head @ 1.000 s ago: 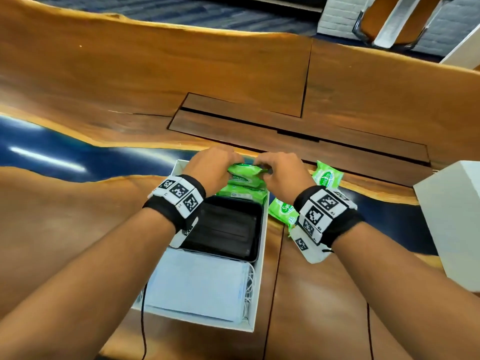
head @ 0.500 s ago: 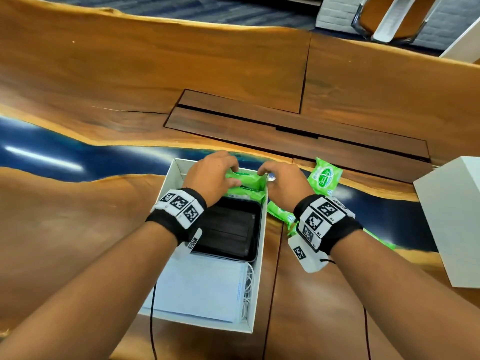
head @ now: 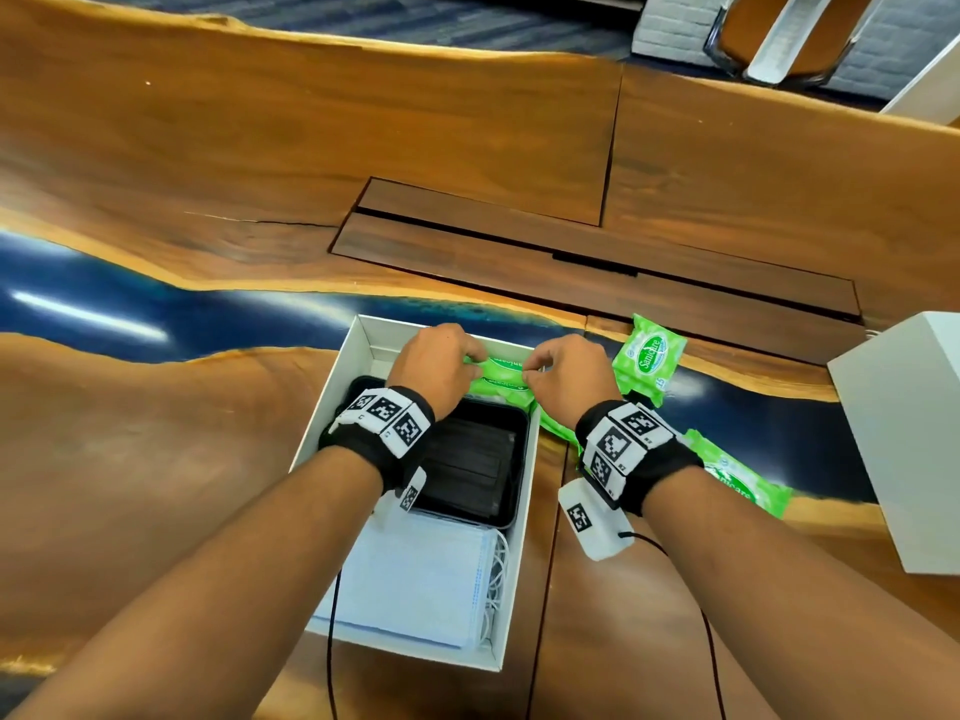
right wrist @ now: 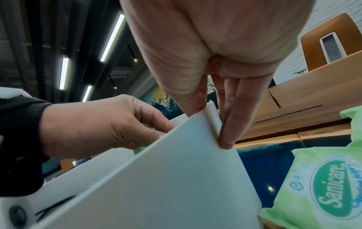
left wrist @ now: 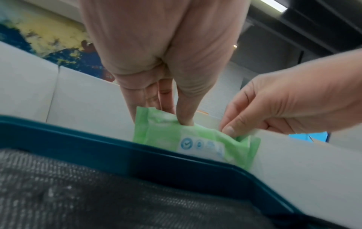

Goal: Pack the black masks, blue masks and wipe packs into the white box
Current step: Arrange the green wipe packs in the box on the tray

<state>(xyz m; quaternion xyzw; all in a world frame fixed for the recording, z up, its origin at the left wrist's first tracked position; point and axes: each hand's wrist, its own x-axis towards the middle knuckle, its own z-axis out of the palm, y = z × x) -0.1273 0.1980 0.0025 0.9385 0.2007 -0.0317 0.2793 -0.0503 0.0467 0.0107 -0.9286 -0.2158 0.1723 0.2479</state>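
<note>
The white box [head: 332,407] lies lengthwise before me. Blue masks [head: 410,579] fill its near end, and black masks [head: 467,470] sit in a dark tray [left wrist: 137,155] in the middle. At the far end a green wipe pack [head: 501,374] stands on edge between tray and box wall, on another pack. My left hand [head: 470,358] pinches its left end [left wrist: 156,122]. My right hand [head: 530,371] straddles the box's right wall [right wrist: 176,155], with a fingertip on the pack's right end [left wrist: 245,139] and its fingers [right wrist: 227,131] outside the wall.
Loose wipe packs lie on the table right of the box: one far [head: 649,356], one near my right forearm [head: 748,480], one partly under my right wrist [head: 556,426]. A tall white block [head: 904,433] stands at the right edge. Wrist-camera cables trail under both arms.
Both hands have lowered the wipe pack into the box's far end. My right hand has settled over the box's right wall.
</note>
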